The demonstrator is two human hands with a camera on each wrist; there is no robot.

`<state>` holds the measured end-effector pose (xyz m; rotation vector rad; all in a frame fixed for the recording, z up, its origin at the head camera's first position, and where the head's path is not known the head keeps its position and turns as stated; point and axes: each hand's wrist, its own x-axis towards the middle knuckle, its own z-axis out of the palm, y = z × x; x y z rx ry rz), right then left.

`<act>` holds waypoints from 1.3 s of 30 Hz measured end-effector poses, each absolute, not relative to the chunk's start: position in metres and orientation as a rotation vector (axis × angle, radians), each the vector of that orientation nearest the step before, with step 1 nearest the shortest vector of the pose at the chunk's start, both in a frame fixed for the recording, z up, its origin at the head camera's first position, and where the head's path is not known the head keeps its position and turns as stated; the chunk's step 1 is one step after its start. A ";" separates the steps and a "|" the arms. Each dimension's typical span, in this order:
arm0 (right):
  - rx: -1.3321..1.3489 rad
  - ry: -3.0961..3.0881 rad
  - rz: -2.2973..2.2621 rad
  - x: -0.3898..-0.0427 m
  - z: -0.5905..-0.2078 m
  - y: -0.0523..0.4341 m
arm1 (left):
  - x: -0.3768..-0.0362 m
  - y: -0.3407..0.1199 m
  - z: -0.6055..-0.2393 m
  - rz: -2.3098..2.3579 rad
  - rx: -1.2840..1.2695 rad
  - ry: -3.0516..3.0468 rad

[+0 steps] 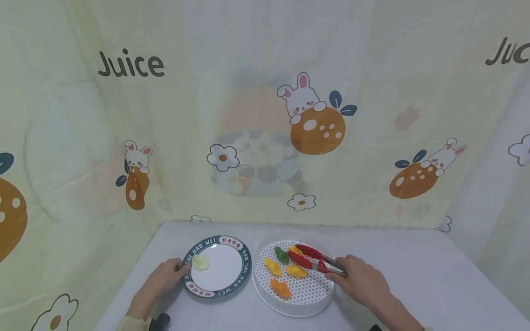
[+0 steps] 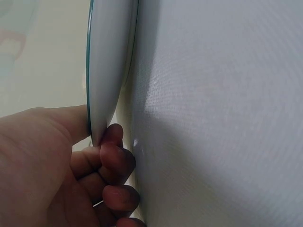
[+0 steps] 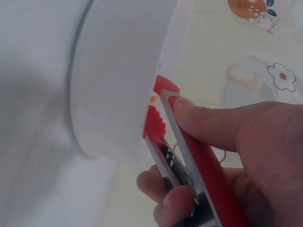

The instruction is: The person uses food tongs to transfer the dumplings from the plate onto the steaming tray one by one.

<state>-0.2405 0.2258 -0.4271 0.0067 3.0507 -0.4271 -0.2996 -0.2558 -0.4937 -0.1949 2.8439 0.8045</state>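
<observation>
My left hand (image 1: 165,278) pinches the left rim of a white plate (image 1: 225,271) with a dark green lettered border. In the left wrist view, the thumb is on top of the plate (image 2: 106,61) and curled fingers are beneath its edge. A pale dumpling-shaped piece (image 1: 200,262) lies on the plate's left side. My right hand (image 1: 360,278) grips red-tipped metal tongs (image 1: 325,265) over a round white steamer tray (image 1: 290,309). Between the tongs' tips is a yellow dumpling-shaped piece (image 1: 296,250), partly hidden. The right wrist view shows the thumb along the tongs' red handle (image 3: 208,165).
Around the tongs on the perforated tray lie a green piece (image 1: 281,255), two yellow pieces, one farther left (image 1: 273,266), and an orange piece (image 1: 280,288). Plate and tray stand side by side on a white table (image 1: 414,276). A printed curtain (image 1: 248,115) hangs behind.
</observation>
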 end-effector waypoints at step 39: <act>-0.030 3.102 -0.552 -0.247 -0.414 0.191 | -0.299 -0.254 -0.493 0.794 -0.200 2.865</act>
